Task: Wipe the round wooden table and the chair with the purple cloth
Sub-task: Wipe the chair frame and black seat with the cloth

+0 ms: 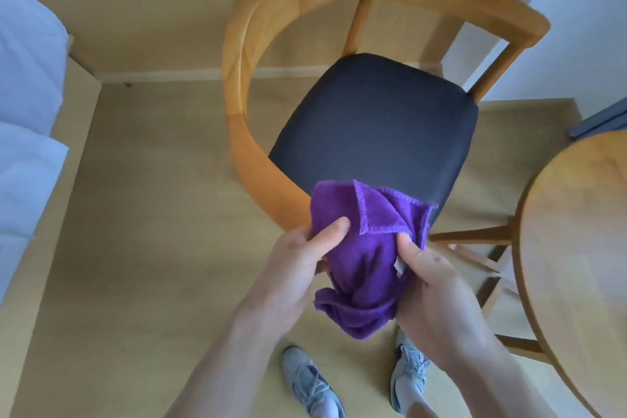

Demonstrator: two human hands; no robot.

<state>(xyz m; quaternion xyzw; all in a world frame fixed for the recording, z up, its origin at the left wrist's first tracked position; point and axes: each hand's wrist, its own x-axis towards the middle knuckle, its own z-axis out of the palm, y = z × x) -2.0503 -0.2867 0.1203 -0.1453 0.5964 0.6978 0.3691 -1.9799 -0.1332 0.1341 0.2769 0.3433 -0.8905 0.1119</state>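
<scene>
The purple cloth (364, 258) hangs bunched between both my hands, in the air over the front edge of the chair. My left hand (300, 268) grips its left side with the thumb on top. My right hand (431, 285) pinches its right side near a small white label. The chair (376, 122) stands in front of me, with a dark padded seat and a curved wooden back and armrest. The round wooden table (576, 248) is at the right edge, only partly in view.
A bed with white bedding (27, 105) runs along the left. Tan floor (152, 214) lies between bed and chair. My two grey shoes (312, 380) stand just below the cloth. Table legs and crossbars (488, 261) sit beside the chair's right front.
</scene>
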